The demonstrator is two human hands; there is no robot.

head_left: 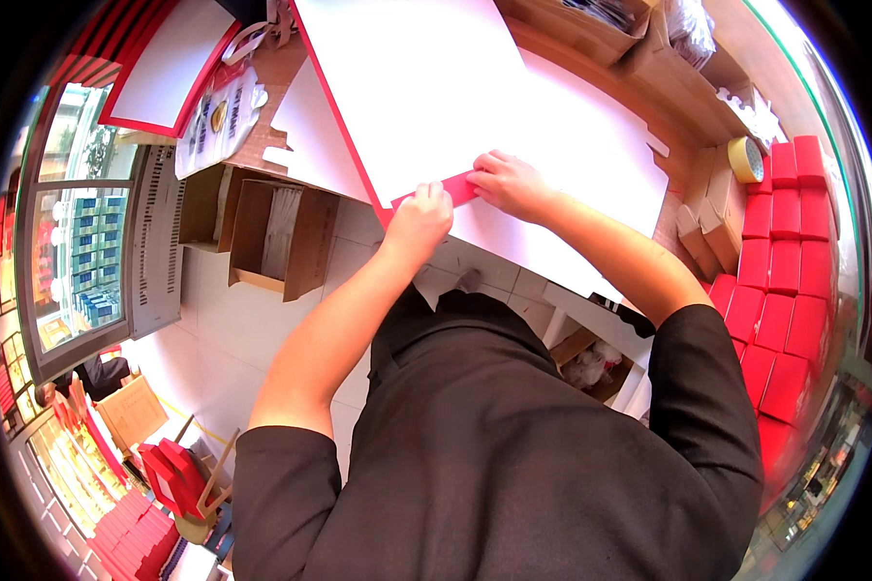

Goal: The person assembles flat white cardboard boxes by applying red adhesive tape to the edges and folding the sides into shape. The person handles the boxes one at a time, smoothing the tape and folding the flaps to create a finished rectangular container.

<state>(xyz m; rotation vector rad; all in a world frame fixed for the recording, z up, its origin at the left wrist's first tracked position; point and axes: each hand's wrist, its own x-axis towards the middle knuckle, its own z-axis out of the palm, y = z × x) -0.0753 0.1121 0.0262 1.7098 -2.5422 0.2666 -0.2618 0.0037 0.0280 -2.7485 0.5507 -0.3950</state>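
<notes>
A large white sheet with a red border (426,92) lies on the table in front of me. Along its near edge runs a red strip (461,188). My left hand (422,215) pinches that strip near the sheet's near left corner. A little to the right, my right hand (510,182) has its fingers closed on the strip's other end. Beneath the red-edged sheet is a second white sheet (591,126), spread wider to the right and left. The fingertips partly hide the strip's ends.
Stacked red boxes (785,252) rise at the right, with a tape roll (744,160) beside them. Cardboard boxes (673,58) line the table's back. Another red-bordered white sheet (170,63) sits at the far left. An open carton (281,237) stands below the table's left edge.
</notes>
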